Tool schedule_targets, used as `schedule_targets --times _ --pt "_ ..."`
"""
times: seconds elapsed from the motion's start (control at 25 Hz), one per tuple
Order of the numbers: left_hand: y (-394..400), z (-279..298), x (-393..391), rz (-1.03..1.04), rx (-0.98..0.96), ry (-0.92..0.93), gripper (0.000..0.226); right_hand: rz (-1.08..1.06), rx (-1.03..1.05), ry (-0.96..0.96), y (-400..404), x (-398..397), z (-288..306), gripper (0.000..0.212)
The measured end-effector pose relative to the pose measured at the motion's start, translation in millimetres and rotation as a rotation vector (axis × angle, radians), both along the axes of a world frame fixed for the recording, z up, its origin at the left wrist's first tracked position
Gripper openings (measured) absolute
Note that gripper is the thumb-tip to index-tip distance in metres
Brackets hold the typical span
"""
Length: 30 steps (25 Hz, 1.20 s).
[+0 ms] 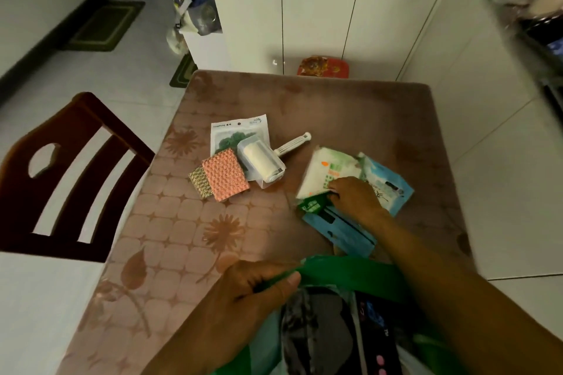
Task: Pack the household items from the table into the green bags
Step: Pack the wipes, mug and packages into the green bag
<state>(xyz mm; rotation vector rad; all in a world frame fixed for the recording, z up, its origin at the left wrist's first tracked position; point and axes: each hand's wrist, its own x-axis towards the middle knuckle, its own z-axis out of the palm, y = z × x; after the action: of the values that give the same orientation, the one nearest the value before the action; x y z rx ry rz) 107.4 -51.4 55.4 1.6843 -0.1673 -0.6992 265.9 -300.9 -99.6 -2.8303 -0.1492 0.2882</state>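
While left hand pinches crinkly green bag.

Bare tablecloth lies open at left; the lint roller and sponges crowd the centre.

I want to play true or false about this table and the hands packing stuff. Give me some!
1. The left hand grips the green bag rim. True.
2. The lint roller is inside the bag. False: it lies on the table.
3. The right hand is on the packets at the right. True.
4. The pink sponge stands on the chair. False: it lies on the table beside the roller.
5. The bag is empty. False: dark packages show inside it.
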Motion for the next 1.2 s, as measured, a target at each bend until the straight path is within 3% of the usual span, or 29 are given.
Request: schedule_targets --times 0.12,0.24,0.32,0.4,0.56,0.68,0.76,0.8,0.88,0.92,0.96,1.04,1.12,1.2 --pt "-0.7 8.2 0.8 0.053 0.014 0.041 0.065 -0.167 0.326 -0.159 -15.2 -27.0 68.7 0.018" --pt "-6.3 18.4 4.2 0.109 0.025 0.066 0.035 -0.294 0.822 -0.270 -32.5 -89.9 170.0 0.013" --pt "-8.9 21.8 2.8 0.146 -0.011 0.113 0.023 -0.168 0.937 -0.329 -39.2 -153.0 227.9 0.016" --pt "-9.8 21.1 2.9 0.157 -0.026 0.150 0.021 -0.024 0.834 -0.364 -39.3 -213.6 258.8 0.020" --pt "-8.6 23.5 3.6 0.145 0.018 0.174 0.022 0.410 0.260 -0.355 -16.9 -286.5 235.7 0.025" --pt "-8.8 30.0 1.7 0.158 0.074 0.190 0.021 0.556 -0.015 -0.152 -0.5 -303.6 202.4 0.044" --pt "-15.0 33.0 -1.9 0.162 0.235 0.060 0.023 0.505 0.046 -0.026 7.5 -304.9 190.6 0.047" --pt "-19.0 33.7 -6.0 0.114 0.376 -0.113 0.023 0.465 0.172 0.042 7.4 -304.0 188.1 0.044" --pt "-30.0 39.0 -20.3 -0.080 0.658 -0.583 0.048 0.281 0.534 0.191 -0.3 -305.6 192.7 0.042" --pt "-35.8 43.0 -29.5 -0.214 0.673 -0.739 0.060 0.145 0.675 0.199 -9.0 -307.3 194.9 0.041" --pt "-41.2 46.8 -38.8 -0.375 0.651 -0.778 0.067 0.050 0.689 0.150 -20.1 -310.3 197.2 0.043" --pt "-48.8 43.2 -57.7 -0.675 0.691 -0.723 0.073 0.077 0.292 0.047 -44.0 -318.7 196.2 0.062" --pt "-49.5 33.0 -66.9 -0.810 0.832 -0.685 0.074 0.182 -0.171 0.127 -58.0 -327.1 190.3 0.071" --pt "-46.8 29.0 -65.0 -0.789 0.844 -0.679 0.073 0.222 -0.317 0.201 -66.1 -329.9 189.8 0.045"
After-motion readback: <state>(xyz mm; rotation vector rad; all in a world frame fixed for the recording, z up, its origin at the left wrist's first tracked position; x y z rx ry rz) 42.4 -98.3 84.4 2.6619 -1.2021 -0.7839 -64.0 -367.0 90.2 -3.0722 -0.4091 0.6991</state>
